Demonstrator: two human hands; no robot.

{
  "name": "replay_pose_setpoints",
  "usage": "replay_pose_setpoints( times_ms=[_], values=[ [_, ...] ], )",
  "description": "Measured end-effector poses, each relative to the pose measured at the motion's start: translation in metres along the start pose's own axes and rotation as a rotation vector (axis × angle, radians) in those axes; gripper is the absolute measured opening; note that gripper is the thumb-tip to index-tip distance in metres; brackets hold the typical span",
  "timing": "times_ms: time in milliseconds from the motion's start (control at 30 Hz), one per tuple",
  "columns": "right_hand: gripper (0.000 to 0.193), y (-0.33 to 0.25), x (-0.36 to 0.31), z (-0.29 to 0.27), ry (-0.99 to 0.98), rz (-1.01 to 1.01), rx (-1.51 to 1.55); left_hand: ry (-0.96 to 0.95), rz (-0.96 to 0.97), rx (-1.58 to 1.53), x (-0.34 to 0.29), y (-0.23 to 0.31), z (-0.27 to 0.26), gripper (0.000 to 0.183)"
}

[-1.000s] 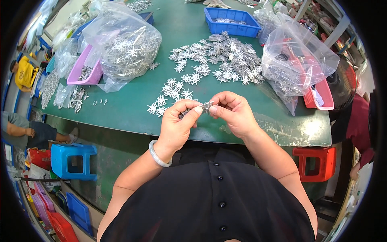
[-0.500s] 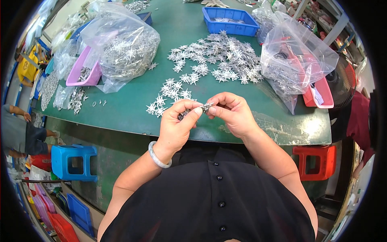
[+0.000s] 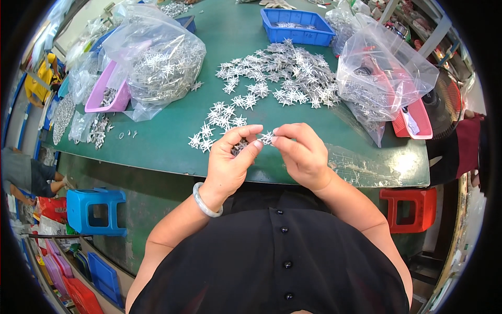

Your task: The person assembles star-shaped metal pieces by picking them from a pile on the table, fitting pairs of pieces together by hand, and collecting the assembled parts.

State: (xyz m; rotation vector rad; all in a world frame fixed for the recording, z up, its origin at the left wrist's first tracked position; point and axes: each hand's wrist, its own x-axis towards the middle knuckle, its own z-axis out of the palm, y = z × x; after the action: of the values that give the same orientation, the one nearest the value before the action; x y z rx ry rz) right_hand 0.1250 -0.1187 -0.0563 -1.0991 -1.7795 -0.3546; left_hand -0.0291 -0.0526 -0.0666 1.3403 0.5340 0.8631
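My left hand [image 3: 229,162] and my right hand [image 3: 299,154] meet over the near edge of the green table [image 3: 172,141], pinching one small silver star-shaped metal piece [image 3: 267,138] between their fingertips. My left palm also cups a few more of the same pieces [image 3: 239,147]. A pale bangle [image 3: 205,201] circles my left wrist. Just beyond my hands lies a loose row of star pieces [image 3: 219,123], and further back a big pile of them [image 3: 282,78].
A clear bag of metal pieces [image 3: 157,63] rests on a pink tray [image 3: 107,97] at the left. Another clear bag [image 3: 381,73] sits on a red tray [image 3: 418,118] at the right. A blue bin [image 3: 298,26] stands at the back. Blue stool [image 3: 97,209] and red stool [image 3: 410,209] stand below.
My hands have stayed together at the table edge, working the small piece between the fingertips; the piece has turned so its star shape shows.
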Motion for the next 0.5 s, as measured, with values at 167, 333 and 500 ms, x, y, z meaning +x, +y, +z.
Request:
replay_pose_setpoints(
  times_ms=[167,333,500],
  values=[
    [0.026,0.0021,-0.0013,-0.0018,0.020,-0.199,-0.131,-0.020,0.013,-0.020,-0.0001,0.0027,0.0018,0.027],
    [0.024,0.0007,0.0005,-0.0042,0.012,-0.252,-0.175,-0.030,0.021,-0.030,-0.0002,0.0021,0.0005,0.028],
    [0.025,0.0005,-0.0007,-0.0030,0.021,-0.229,-0.151,-0.032,0.027,-0.042,-0.0003,0.0018,0.0004,0.028]
  ],
)
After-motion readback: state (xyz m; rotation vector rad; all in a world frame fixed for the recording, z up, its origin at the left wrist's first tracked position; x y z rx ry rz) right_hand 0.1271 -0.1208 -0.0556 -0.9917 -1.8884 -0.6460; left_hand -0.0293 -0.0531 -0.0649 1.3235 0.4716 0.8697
